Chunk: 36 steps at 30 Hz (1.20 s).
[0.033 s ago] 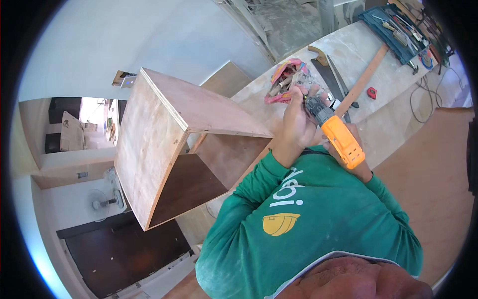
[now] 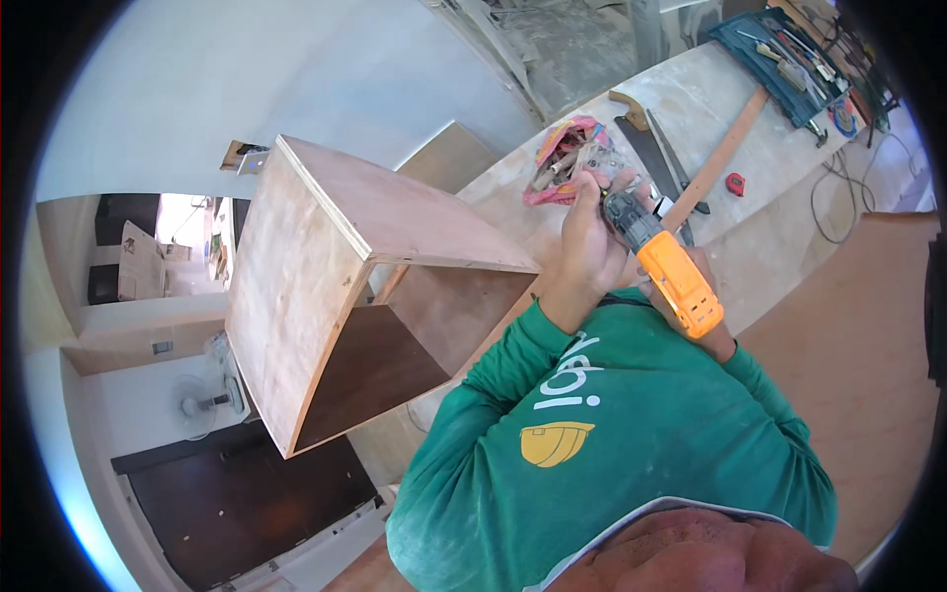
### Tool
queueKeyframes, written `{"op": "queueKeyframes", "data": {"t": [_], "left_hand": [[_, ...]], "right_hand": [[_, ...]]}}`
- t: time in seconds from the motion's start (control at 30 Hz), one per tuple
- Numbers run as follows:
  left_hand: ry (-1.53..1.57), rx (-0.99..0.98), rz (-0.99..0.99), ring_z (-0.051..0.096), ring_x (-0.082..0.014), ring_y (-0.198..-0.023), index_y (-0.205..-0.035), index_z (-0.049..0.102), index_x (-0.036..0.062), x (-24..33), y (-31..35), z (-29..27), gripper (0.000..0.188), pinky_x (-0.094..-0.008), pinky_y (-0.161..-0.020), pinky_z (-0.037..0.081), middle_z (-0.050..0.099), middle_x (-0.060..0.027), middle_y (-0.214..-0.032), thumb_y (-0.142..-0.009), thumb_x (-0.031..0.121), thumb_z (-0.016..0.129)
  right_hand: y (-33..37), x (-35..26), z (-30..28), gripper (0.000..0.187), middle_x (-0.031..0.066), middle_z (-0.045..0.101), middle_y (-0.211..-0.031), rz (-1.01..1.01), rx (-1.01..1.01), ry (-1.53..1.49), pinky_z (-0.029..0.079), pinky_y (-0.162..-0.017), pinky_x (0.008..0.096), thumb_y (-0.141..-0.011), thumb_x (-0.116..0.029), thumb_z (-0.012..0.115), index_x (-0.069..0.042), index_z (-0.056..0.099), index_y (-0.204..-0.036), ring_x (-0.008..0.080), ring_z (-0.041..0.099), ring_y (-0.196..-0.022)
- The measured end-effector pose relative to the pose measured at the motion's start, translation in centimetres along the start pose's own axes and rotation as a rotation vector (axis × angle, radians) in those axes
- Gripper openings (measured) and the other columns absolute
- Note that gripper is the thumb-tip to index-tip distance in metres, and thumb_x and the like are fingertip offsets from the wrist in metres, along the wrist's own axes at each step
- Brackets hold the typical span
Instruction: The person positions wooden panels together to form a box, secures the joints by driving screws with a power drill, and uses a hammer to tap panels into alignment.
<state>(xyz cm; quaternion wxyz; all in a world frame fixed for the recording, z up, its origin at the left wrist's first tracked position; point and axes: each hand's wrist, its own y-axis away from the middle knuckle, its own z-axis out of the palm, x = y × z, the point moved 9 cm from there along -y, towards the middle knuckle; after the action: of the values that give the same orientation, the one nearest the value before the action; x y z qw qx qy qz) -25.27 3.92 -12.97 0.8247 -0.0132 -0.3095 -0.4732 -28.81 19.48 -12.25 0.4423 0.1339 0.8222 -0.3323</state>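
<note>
An orange and black cordless drill [image 2: 681,286] is held close in front of my chest, its chuck end pointing away and to the left. My right hand [image 2: 702,264] is closed round it, mostly hidden beneath the body. At the chuck end, my left hand [image 2: 589,232] is closed about the front of the drill; whether a bit or small part is between the fingers is hidden. Just beyond the left hand lies a pink-rimmed bag [image 2: 559,163] with small pieces and clear plastic in it.
A handsaw [image 2: 646,148] and a long wooden strip [image 2: 715,163] lie on the worktable [image 2: 681,84]. Beside them is a red tape measure [image 2: 735,185]. A blue tool case [image 2: 779,64] stands far right, near a cable [image 2: 838,202]. An open plywood box [image 2: 296,286] is on my left.
</note>
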Motion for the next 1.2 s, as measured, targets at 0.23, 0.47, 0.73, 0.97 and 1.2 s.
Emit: {"op": "queueKeyframes", "data": {"t": [0.23, 0.47, 0.73, 0.97, 1.2], "left_hand": [[0.028, -0.019, 0.055, 0.066, -0.0276, -0.091, -0.091, 0.047, 0.0139, 1.2, 0.9, 1.8, 0.043, -0.0466, -0.082, 0.057, 0.061, -0.0091, -0.097, -0.104, 0.055, 0.044], [-0.032, 0.064, -0.034, 0.066, -0.0264, -0.074, -0.082, 0.047, 0.0139, 1.7, 2.5, 3.0, 0.054, -0.0447, -0.072, 0.059, 0.059, -0.0059, -0.084, -0.099, 0.065, 0.044], [-0.198, -0.069, 0.042, 0.064, -0.0250, -0.062, -0.078, 0.046, 0.0129, 1.7, 3.8, 5.0, 0.056, -0.0415, -0.065, 0.058, 0.054, -0.0059, -0.068, -0.103, 0.063, 0.037], [-0.242, -0.116, 0.124, 0.060, -0.0231, -0.059, -0.077, 0.044, 0.0127, 2.0, 4.5, 5.0, 0.055, -0.0421, -0.063, 0.057, 0.049, -0.0046, -0.064, -0.105, 0.059, 0.036], [-0.212, -0.083, 0.118, 0.058, -0.0206, -0.057, -0.077, 0.042, 0.0130, 1.6, 4.5, 4.9, 0.053, -0.0408, -0.063, 0.058, 0.047, -0.0037, -0.063, -0.105, 0.058, 0.037]], "right_hand": [[0.5, 0.8, 0.6, 0.046, 0.0130, 0.061, -0.111, -0.017, -0.095, 0.031, 0.054, -0.082, 0.0419, -0.084, -0.019, 0.080, -0.008, 0.061, -0.125, 0.0343, 0.065, -0.100], [0.8, 1.0, 0.9, 0.049, 0.0150, 0.061, -0.119, 0.054, -0.188, -0.045, 0.050, -0.091, 0.0426, -0.091, -0.021, 0.070, -0.005, 0.052, -0.134, 0.0370, 0.062, -0.110], [0.2, 1.7, 2.2, 0.049, 0.0220, 0.061, -0.125, 0.054, -0.259, -0.047, 0.052, -0.089, 0.0435, -0.089, -0.019, 0.067, -0.001, 0.052, -0.132, 0.0394, 0.063, -0.111], [1.0, 1.4, 2.5, 0.060, 0.0236, 0.061, -0.126, 0.004, -0.254, -0.011, 0.052, -0.087, 0.0449, -0.090, -0.019, 0.064, 0.004, 0.044, -0.142, 0.0411, 0.063, -0.110], [1.3, 1.3, 2.7, 0.066, 0.0226, 0.060, -0.128, 0.057, -0.266, -0.013, 0.052, -0.086, 0.0442, -0.090, -0.020, 0.064, 0.004, 0.039, -0.147, 0.0398, 0.062, -0.111]]}}
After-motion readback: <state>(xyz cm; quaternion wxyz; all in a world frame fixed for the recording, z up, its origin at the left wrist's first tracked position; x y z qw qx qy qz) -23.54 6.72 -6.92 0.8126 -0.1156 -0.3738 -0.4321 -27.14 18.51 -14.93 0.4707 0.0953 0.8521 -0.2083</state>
